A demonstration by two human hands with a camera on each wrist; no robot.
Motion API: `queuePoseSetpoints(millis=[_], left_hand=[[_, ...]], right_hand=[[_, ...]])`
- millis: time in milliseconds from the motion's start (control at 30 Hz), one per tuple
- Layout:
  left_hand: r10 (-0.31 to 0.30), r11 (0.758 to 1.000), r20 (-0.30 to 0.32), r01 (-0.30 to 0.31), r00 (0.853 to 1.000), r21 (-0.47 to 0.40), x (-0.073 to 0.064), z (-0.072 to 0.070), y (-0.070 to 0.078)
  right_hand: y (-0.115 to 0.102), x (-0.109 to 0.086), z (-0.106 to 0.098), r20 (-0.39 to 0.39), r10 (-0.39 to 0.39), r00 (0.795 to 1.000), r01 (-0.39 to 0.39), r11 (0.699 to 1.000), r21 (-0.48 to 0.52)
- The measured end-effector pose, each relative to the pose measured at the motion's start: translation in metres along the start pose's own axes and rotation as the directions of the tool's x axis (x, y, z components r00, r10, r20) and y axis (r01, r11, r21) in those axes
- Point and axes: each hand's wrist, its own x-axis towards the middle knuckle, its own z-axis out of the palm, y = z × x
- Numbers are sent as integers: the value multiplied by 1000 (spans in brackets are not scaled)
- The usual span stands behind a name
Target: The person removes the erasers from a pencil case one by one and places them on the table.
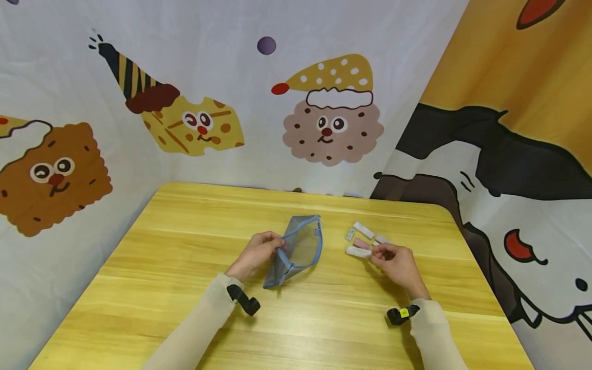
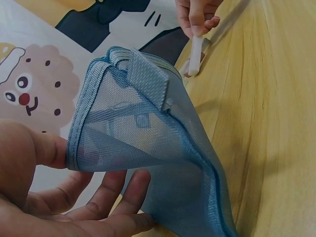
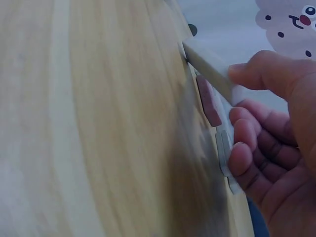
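Observation:
A blue mesh zipper pouch [image 1: 302,246] stands tilted on the table, its mouth spread and turned toward the right. My left hand [image 1: 254,254] pinches the pouch's edge between thumb and fingers; in the left wrist view the thumb lies on the blue trim [image 2: 74,123]. On the other side, my right hand [image 1: 400,264] pinches one end of a white eraser [image 3: 210,69], which slants over the wood. Close by lie a pink eraser [image 1: 361,243], another white eraser [image 1: 363,230], a small patterned block [image 1: 350,235] and a greyish block [image 1: 382,239] partly hidden by the fingers.
Both hands work over a wooden table [image 1: 296,329] with rounded far corners. Behind it hangs a cloth [image 1: 259,169] printed with cartoon figures. Each wrist carries a small black camera [image 1: 245,299].

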Motion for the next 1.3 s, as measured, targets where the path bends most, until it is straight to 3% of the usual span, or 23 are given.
queuePoseSetpoints(millis=[133, 367, 633, 767, 900, 1067, 1167, 1300], left_hand=[[0, 1000, -7, 0, 1000, 7, 0, 0, 0], [6, 1000, -6, -5, 1000, 9, 0, 0, -2], [-3, 1000, -8, 3, 1000, 2, -2, -1, 0], [17, 997, -36, -14, 999, 77, -6, 2, 3], [63, 974, -63, -48, 996, 221, -10, 6, 7], [128, 924, -26, -110, 991, 365, -11, 9, 6], [144, 902, -10, -128, 989, 413, -12, 10, 4], [128, 884, -13, -108, 992, 455, -13, 10, 3]], right_hand=[[3, 0, -1, 43, 32, 999, -29, 997, -74], [3, -1, -2, 109, 20, 994, -2, 986, -165], [1, -1, -2, 127, 11, 992, 11, 985, -171], [1, -3, -5, 121, 8, 993, 12, 986, -168], [1, -5, -6, 105, 8, 994, 9, 987, -160], [-1, -5, -9, 83, -11, 997, 23, 988, -153], [-4, -6, -11, 74, -15, 997, 26, 990, -141], [-7, -6, -11, 66, -9, 998, 18, 991, -136]])
